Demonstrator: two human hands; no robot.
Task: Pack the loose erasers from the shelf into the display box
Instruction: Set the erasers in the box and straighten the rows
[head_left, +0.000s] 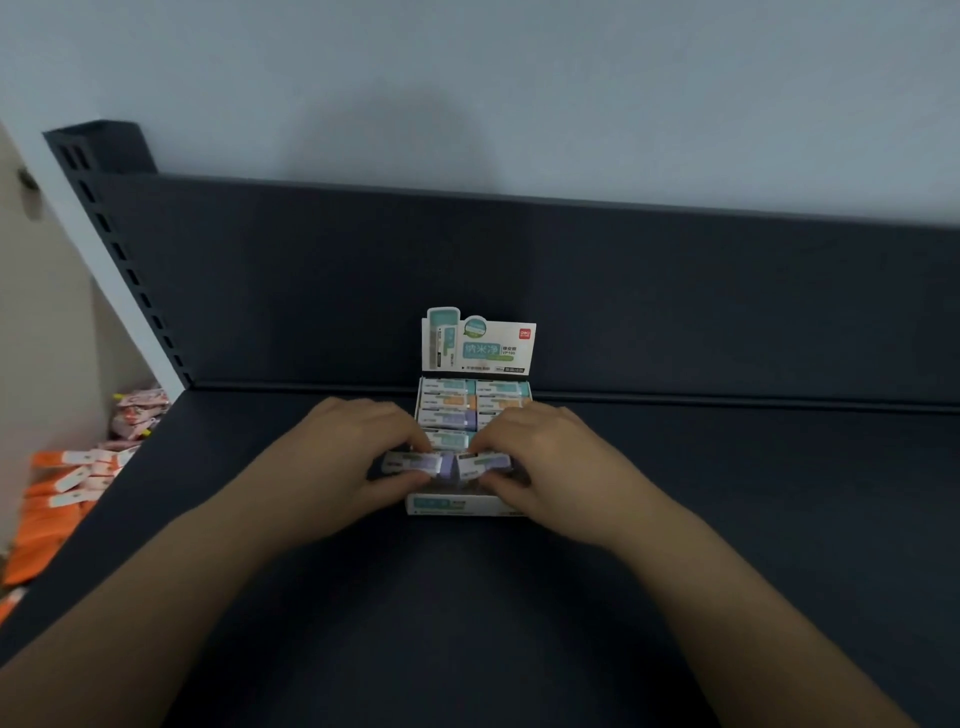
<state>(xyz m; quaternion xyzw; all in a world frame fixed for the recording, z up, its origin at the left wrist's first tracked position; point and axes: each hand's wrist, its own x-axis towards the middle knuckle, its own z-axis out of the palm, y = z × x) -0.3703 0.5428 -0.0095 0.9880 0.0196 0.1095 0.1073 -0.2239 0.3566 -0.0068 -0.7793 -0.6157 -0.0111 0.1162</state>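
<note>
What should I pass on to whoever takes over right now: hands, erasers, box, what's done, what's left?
Left hand pinches the left purple eraser over the front row of the display box.
Right hand pinches the right purple eraser beside it.
Done: packed erasers fill the rows behind; the box stands on the dark shelf.
Left: seat both held erasers in the front gap; no other loose ones visible.

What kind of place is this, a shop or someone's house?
Most likely a stationery shop. The dark metal shelf has a slotted upright post beside it, a white cardboard display box on it holds wrapped erasers, and orange packets lie piled lower left.
</note>
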